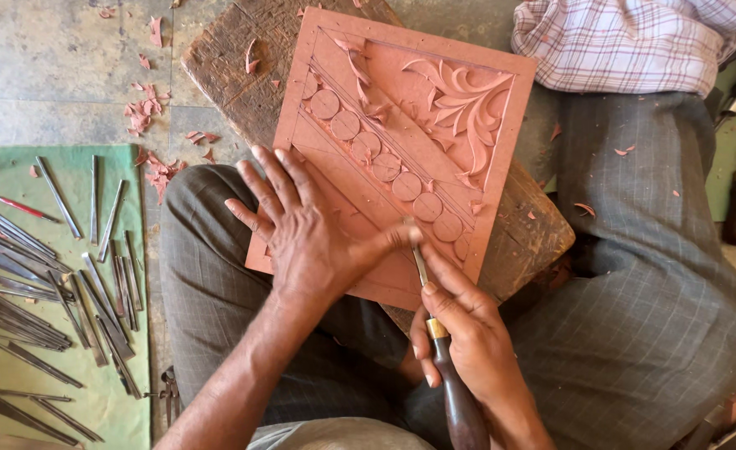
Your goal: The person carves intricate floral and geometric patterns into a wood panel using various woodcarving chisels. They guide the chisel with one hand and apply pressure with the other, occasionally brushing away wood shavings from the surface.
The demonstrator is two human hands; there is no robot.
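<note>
Left hand flat on panel, thumb steadying blade | right hand grips chisel | best: shallow, controlled cuts beside the discs

No packages, labels, signs or screens show anywhere in this view.
</note>
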